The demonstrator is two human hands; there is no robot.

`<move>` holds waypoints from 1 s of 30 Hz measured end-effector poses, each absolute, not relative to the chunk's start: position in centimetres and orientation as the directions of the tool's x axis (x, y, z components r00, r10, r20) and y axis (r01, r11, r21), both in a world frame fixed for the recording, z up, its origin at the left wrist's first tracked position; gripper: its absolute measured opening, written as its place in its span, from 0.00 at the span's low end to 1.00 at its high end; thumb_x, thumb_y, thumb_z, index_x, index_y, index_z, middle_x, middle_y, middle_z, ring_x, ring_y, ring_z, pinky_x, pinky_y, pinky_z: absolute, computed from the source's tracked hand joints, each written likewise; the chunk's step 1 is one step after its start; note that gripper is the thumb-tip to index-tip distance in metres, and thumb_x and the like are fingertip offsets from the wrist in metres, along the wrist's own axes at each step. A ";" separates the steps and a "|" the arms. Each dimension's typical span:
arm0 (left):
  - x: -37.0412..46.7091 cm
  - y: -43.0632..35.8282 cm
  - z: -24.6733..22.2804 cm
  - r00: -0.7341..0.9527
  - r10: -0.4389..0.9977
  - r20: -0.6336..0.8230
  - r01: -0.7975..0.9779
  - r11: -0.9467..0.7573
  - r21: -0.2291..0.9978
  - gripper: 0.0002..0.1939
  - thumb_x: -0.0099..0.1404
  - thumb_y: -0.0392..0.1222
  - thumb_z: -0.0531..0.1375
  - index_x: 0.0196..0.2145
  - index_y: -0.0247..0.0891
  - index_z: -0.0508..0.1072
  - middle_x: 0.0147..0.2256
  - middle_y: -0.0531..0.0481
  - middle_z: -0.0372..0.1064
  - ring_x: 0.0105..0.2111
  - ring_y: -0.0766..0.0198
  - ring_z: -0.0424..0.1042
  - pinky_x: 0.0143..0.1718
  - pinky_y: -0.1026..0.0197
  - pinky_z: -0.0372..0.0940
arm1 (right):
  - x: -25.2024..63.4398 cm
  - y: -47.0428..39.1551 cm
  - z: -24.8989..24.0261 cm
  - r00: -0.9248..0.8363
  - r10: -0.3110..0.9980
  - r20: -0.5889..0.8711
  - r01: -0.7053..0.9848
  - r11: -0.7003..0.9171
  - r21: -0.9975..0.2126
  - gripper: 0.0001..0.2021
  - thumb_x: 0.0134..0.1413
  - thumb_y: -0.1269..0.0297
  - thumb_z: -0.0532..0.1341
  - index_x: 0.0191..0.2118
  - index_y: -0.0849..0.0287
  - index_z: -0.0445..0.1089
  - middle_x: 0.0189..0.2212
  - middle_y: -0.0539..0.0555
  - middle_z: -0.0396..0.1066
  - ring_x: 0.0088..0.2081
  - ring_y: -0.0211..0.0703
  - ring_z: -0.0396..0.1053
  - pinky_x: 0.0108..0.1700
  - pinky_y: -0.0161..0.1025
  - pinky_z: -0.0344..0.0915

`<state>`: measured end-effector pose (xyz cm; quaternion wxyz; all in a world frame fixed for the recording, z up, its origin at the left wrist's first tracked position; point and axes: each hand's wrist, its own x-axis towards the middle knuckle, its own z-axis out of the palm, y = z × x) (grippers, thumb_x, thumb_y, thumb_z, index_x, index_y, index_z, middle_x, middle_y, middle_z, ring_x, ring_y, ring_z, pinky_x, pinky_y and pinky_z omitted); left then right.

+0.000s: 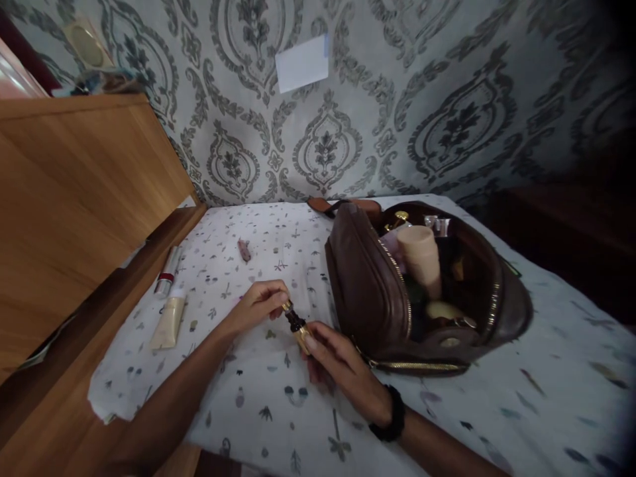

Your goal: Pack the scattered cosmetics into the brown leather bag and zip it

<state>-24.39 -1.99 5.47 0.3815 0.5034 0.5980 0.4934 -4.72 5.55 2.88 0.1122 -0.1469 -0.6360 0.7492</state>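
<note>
Just left of the open brown bag, my right hand (342, 363) is wrapped round a small dark bottle (300, 330) with a gold label. The bottle leans toward my left hand (261, 303), whose thumb and fingers pinch its gold cap (287, 305). Between cap and bottle body a narrow dark part shows; whether the cap is fully off I cannot tell. The brown bag (358, 271) lies unzipped, with a beige cup-shaped container (420, 255) and other items inside. A black band (391, 414) circles my right wrist.
On the left of the patterned white sheet (278, 232) lie a cream tube (169, 323) and a silver tube with a red band (167, 270). A small pinkish item (244, 250) lies farther back. Wooden furniture (94, 165) borders the left; a patterned wall (325, 146) stands behind.
</note>
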 end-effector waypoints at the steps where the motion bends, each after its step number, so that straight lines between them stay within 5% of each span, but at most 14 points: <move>1: -24.4 -2.0 5.4 -0.208 0.978 0.037 0.223 0.010 0.975 0.26 0.65 0.63 0.57 0.28 0.34 0.68 0.20 0.56 0.60 0.20 0.71 0.58 0.23 0.67 0.55 | -4.7 5.5 2.9 -0.931 0.356 -0.075 0.015 -0.169 -0.986 0.26 0.56 0.35 0.56 0.36 0.59 0.63 0.27 0.46 0.62 0.22 0.31 0.62 0.25 0.32 0.59; 17: -24.1 -2.1 6.3 -0.122 0.993 0.005 0.191 0.018 0.981 0.21 0.64 0.58 0.60 0.32 0.33 0.71 0.26 0.53 0.64 0.23 0.71 0.59 0.26 0.67 0.56 | -4.7 5.6 2.5 -0.931 0.361 -0.055 0.000 -0.150 -0.989 0.25 0.58 0.38 0.55 0.36 0.59 0.62 0.27 0.47 0.62 0.20 0.29 0.61 0.21 0.30 0.56; 25: -24.9 -2.5 6.9 -0.003 1.000 0.014 0.168 -0.013 0.986 0.18 0.63 0.52 0.64 0.42 0.34 0.74 0.37 0.46 0.70 0.37 0.62 0.69 0.39 0.63 0.63 | -4.8 5.7 2.4 -0.933 0.357 -0.047 -0.010 -0.154 -0.988 0.24 0.59 0.38 0.55 0.36 0.59 0.62 0.27 0.46 0.62 0.20 0.29 0.61 0.20 0.29 0.56; 30: -24.8 -2.3 6.5 -0.013 1.000 0.016 0.155 -0.014 0.988 0.24 0.64 0.58 0.61 0.45 0.34 0.73 0.33 0.48 0.69 0.30 0.66 0.68 0.33 0.64 0.62 | -4.8 5.6 2.5 -0.934 0.353 -0.054 -0.007 -0.171 -0.985 0.25 0.58 0.38 0.56 0.37 0.59 0.63 0.27 0.46 0.62 0.20 0.29 0.62 0.20 0.29 0.56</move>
